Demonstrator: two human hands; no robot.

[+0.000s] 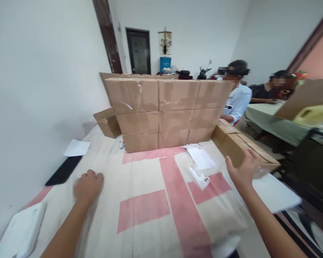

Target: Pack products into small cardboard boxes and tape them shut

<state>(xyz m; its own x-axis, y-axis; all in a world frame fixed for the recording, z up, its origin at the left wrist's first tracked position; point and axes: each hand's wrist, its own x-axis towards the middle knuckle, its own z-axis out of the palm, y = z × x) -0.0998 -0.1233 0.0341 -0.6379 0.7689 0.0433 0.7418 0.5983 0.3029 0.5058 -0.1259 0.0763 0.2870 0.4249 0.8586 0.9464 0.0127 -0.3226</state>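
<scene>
My left hand (88, 184) rests on the tablecloth with its fingers curled in, and nothing shows in it. To its left lies a flat black object (64, 171). My right hand (244, 170) is at the near end of a long cardboard box (233, 152) on the right, thumb and fingers apart. It seems to touch the box, though the exact contact is hard to see. A white tape dispenser-like object (199, 178) and white papers (200, 157) lie between my hands. Ahead stands a wall of stacked, taped cardboard boxes (158, 113).
A small open carton (109, 123) leans left of the stack. White paper (77, 147) and a white device (21, 229) lie along the left wall. A white board-like item (276, 191) is below the right box. Two people sit beyond on the right, near a green-covered table (271, 123).
</scene>
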